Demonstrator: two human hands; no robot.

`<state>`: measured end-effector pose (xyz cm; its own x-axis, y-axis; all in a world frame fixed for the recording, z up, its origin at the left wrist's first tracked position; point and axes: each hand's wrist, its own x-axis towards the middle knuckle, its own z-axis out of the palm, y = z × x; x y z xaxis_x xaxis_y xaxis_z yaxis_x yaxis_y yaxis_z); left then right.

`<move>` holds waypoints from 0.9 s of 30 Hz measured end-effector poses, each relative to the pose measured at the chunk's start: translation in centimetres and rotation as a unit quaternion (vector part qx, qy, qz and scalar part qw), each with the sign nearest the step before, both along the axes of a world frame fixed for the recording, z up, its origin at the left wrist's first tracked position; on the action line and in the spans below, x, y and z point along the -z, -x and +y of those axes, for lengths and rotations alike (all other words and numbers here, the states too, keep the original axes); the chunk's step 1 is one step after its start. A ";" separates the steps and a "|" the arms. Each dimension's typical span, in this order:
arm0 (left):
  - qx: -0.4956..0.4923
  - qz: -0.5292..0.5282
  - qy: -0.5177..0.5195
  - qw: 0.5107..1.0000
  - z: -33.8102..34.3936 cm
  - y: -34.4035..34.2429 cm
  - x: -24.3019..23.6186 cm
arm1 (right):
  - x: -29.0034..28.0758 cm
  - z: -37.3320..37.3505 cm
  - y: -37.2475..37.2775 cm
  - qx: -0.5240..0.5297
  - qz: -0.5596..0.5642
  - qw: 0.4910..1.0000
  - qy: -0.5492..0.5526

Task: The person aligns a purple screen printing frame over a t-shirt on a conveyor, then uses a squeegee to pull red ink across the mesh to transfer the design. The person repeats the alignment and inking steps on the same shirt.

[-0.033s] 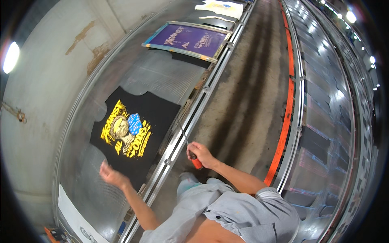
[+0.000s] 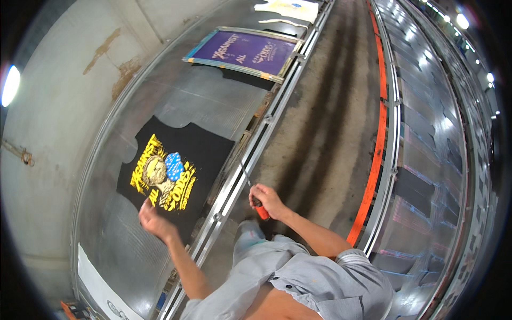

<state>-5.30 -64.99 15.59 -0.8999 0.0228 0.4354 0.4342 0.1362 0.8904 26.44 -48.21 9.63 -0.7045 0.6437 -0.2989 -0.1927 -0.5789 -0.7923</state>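
Note:
A black shirt panel (image 2: pixel 210 140) with a yellow, blue and cream print lies flat on the long grey table (image 2: pixel 176 90) at my left. My left hand (image 2: pixel 156 220) is over the panel's near edge, just below the print; its fingers are slightly blurred, partly stretched, and nothing shows in them. Beyond the table's metal rail (image 2: pixel 217 217), over the aisle, my right hand (image 2: pixel 269 201) is closed around the handle of a screwdriver (image 2: pixel 262 212). The handle is orange and dark, and its thin shaft points up and left toward the rail.
A purple printing screen (image 2: pixel 245 53) in a frame rests farther up the table, partly over another dark panel (image 2: pixel 248 78). White printed pieces (image 2: pixel 290 9) lie at the far end, and another white piece (image 2: pixel 101 285) lies near. Across the aisle (image 2: pixel 314 106) runs a second table (image 2: pixel 418 160) with an orange edge strip (image 2: pixel 373 186).
My left hand has shifted right and slightly up, from beside the panel to its near edge by the print. The right hand still holds the screwdriver, barely moved.

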 end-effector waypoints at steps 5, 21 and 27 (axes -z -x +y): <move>0.377 -0.262 -0.055 0.887 26.4 -14.2 4.4 | 1.0 13.1 -6.0 0.127 -0.076 0.989 0.026; 0.233 -0.252 0.340 0.875 70.6 -23.4 17.2 | 6.5 45.8 -15.5 0.045 -0.345 0.935 -0.070; 0.128 -0.350 0.273 0.887 72.5 -22.3 17.7 | 9.5 54.9 -12.4 -0.097 -0.320 0.934 -0.126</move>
<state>16.97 7.55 -2.13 -0.8802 0.3002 -0.3675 -0.1207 0.6074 0.7852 38.86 6.65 0.15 -0.5449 0.6289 -0.5546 0.4563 -0.3325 -0.8254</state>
